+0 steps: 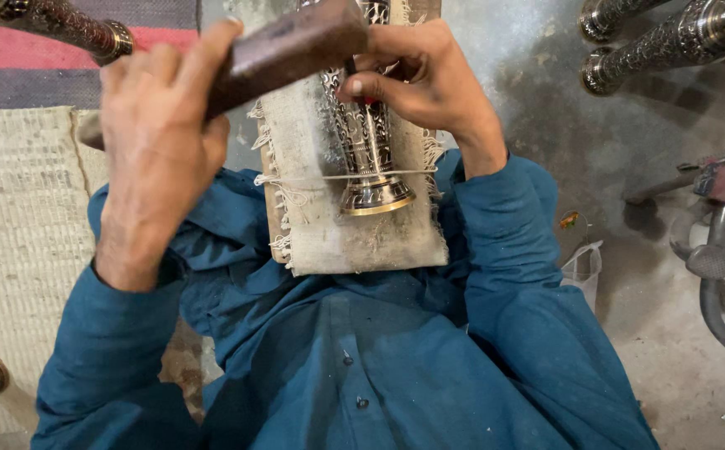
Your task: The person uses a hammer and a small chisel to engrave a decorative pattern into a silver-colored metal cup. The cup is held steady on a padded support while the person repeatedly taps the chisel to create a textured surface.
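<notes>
1. Nearest: teal shirt (362, 367) filling the lower frame, both sleeves reaching up and away from the body.
2. Resting on the lap, just beyond the shirt buttons: cloth-wrapped board (404, 242) with frayed edges; lying lengthwise on it, an engraved metal vase (371, 158), flared foot toward the body, held down by a thin string (296, 177) stretched across board and vase.
3. Right hand (416, 79): fingers pressed together, pinching what looks like a slim chisel (351, 67) between thumb and fingertips; tip set against the patterned wall of the vase, though the exact contact point is hidden by the fingers.
4. Left hand (158, 125): curled tight around the handle of a wooden mallet (287, 50); mallet head raised above the chisel, apart from it.
5. Step in hand, by judgement: chasing the pattern into the vase, caught at the lifted part of a stroke; a clean blow calls for the chisel held steady at its angle, the mallet face meeting the chisel top squarely, clear of the right thumb, and the vase staying put under the string.
6. Farther out: woven mat (21, 192) on the left; grey concrete floor (595, 167) on the right with a small plastic bag (583, 267); more engraved metal pieces (670, 42) at the top right, another at the top left.
</notes>
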{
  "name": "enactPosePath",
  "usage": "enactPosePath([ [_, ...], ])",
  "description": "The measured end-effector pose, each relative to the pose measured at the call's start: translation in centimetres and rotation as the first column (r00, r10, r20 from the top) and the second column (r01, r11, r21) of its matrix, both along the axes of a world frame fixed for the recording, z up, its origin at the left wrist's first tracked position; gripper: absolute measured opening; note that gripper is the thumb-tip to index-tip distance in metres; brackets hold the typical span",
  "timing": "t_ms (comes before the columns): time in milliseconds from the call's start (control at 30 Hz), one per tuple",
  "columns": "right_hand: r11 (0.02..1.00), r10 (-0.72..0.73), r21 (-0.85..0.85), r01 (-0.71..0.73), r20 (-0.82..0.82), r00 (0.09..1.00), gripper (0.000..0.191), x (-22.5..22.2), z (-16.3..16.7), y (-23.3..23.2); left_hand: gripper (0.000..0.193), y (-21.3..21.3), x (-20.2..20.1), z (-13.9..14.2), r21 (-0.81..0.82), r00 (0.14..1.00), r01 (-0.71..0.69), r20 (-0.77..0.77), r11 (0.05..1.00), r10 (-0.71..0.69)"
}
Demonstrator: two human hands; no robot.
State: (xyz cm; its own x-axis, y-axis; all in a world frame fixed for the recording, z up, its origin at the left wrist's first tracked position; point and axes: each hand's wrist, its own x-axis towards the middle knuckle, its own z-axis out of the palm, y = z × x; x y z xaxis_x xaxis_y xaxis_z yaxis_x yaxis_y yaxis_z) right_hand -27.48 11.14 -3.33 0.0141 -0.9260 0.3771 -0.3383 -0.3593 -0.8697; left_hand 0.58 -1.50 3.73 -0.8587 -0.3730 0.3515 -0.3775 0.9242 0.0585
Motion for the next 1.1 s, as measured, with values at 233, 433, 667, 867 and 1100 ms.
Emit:
enactPosePath([
  [233, 1.0, 0.02, 0.021, -0.022, 0.069, 0.997, 0.026, 0.1, -0.1, 0.1, 0.072, 0.4, -0.4, 0.5, 0.141, 0.994, -0.005, -0.109, 0.99, 0.02],
  [433, 0.998, 0.027, 0.058, -0.035, 0.126, 0.992, 0.025, 0.1, -0.2, 0.0, 0.069, 0.4, -0.6, 0.5, 0.102, 0.995, -0.022, -0.096, 0.995, 0.032],
  [667, 0.997, 0.063, 0.037, -0.071, 0.177, 0.982, 0.028, 0.0, -0.4, -0.1, 0.068, 0.0, -0.7, 0.3, 0.213, 0.989, 0.013, -0.145, 0.977, 0.019],
  [867, 0.998, -0.027, 0.061, 0.022, 0.078, 0.997, 0.028, 0.0, -0.8, -0.3, 0.068, -0.5, -0.3, 0.0, 0.131, 0.993, 0.0, -0.114, 0.991, 0.015],
  [1100, 0.999, 0.036, 0.021, -0.04, 0.161, 0.986, 0.024, -0.1, -1.3, -0.4, 0.065, -1.5, -0.1, -0.6, 0.094, 0.996, -0.059, -0.057, 0.994, 0.065],
])
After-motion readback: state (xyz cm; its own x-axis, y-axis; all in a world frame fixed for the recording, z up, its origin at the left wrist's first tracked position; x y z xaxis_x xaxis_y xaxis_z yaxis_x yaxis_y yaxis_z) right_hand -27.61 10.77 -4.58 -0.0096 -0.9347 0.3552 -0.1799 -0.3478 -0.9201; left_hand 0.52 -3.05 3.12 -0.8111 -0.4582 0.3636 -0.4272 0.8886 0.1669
